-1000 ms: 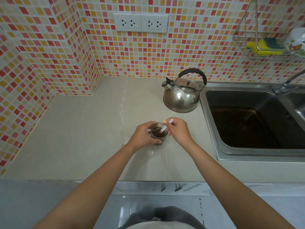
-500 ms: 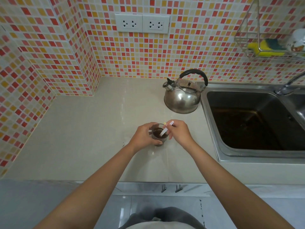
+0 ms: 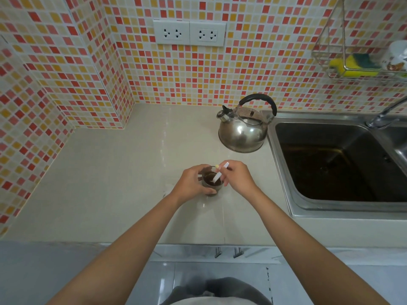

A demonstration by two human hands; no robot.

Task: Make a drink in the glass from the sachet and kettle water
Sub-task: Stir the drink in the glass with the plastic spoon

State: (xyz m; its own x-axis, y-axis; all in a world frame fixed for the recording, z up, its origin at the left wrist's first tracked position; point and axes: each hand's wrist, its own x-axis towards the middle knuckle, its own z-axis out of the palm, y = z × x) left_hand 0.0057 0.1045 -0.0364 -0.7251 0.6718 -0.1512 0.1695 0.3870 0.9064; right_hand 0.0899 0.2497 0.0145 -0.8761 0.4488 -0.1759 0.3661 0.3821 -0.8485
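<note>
No readable text, brand, number or sign anywhere in view. The white container [image 3: 397, 55] in the wire rack [image 3: 330, 62] at upper right has a small printed picture, too blurred to make out. The kettle [image 3: 243, 133] and wall sockets [image 3: 189, 33] carry no legible markings.

mosaic tile wall [image 3: 242, 69] | beige counter [image 3: 110, 183] | steel sink [image 3: 284, 168]

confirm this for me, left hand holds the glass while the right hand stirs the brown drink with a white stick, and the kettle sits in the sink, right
Not quite. In the head view the kettle stands on the countertop just left of the sink, not in it. The rest holds: the left hand grips the glass while the right hand pinches the white stick dipped in the brown drink.
</note>
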